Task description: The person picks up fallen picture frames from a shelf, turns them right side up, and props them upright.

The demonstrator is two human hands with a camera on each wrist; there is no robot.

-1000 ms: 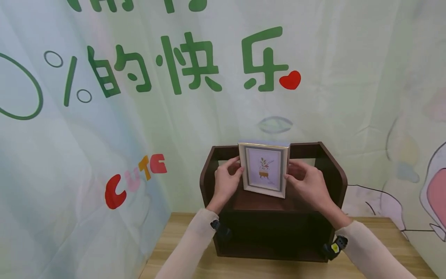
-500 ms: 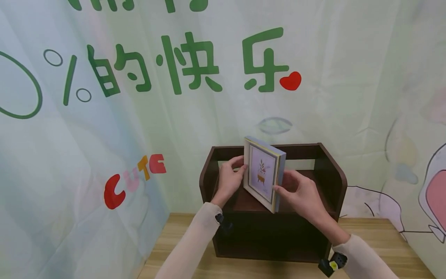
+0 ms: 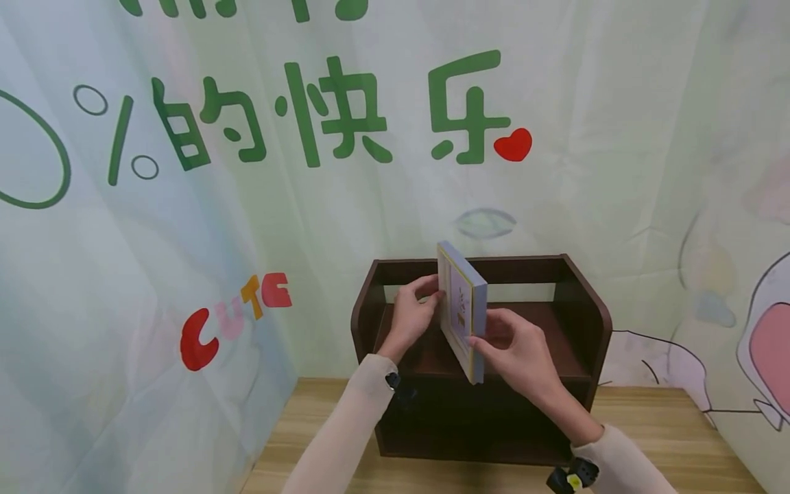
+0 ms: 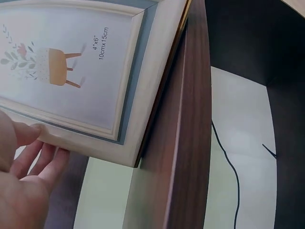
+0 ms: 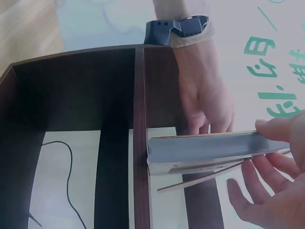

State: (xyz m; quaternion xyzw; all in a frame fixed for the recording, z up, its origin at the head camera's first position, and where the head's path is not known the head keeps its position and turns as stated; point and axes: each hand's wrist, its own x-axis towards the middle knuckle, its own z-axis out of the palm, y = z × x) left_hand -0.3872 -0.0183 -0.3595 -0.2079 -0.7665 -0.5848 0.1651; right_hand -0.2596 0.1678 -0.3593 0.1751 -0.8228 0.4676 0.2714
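Note:
A cream picture frame point(image 3: 457, 309) with a gold line and grey-blue inner border stands upright over the upper shelf, turned with its side edge toward me. My left hand point(image 3: 415, 314) grips its far edge, thumb on the front, as the left wrist view shows of the hand point(image 4: 31, 174). On the near edge, my right hand point(image 3: 517, 351) pinches the frame between thumb and fingers. A potted-plant print point(image 4: 52, 67) shows through the front. Behind the frame, a thin support leg point(image 5: 205, 177) juts out at an angle. Whether its bottom touches the shelf, I cannot tell.
A dark brown two-level wooden shelf point(image 3: 580, 309) stands on a light wood table point(image 3: 660, 418). Its back has openings, through which a black line point(image 4: 233, 171) shows. A printed curtain point(image 3: 345, 219) hangs close behind and at the left.
The picture frame has turned from facing me to nearly edge-on, its right side swinging toward me and left. My right hand has moved left and nearer with it; my left hand has shifted slightly right.

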